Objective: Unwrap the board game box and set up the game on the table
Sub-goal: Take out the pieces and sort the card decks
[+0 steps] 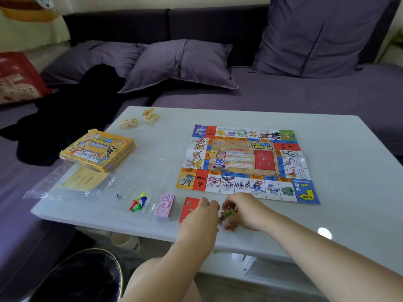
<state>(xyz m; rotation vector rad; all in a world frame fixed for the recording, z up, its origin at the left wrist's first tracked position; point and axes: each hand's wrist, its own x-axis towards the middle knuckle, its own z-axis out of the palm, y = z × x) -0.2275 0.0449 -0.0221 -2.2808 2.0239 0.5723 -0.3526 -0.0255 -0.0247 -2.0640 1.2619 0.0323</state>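
The paper game board [246,162] lies unfolded on the white table [340,210]. The yellow game box [98,150] sits at the table's left edge. Along the near edge lie a die [118,195], a small bag of coloured pawns [138,202], a stack of pink play money [165,207] and a red card deck [189,209]. My left hand [201,216] and my right hand [246,211] both pinch a small green and red bundle of pieces [227,215] just below the board. What exactly the bundle holds is blurred.
Clear plastic wrap [91,188] with a yellow leaflet [84,178] lies below the box. Two crumpled paper balls [140,119] sit at the far left corner. A purple sofa with cushions [178,64] stands behind the table. A black garment [72,114] lies on it.
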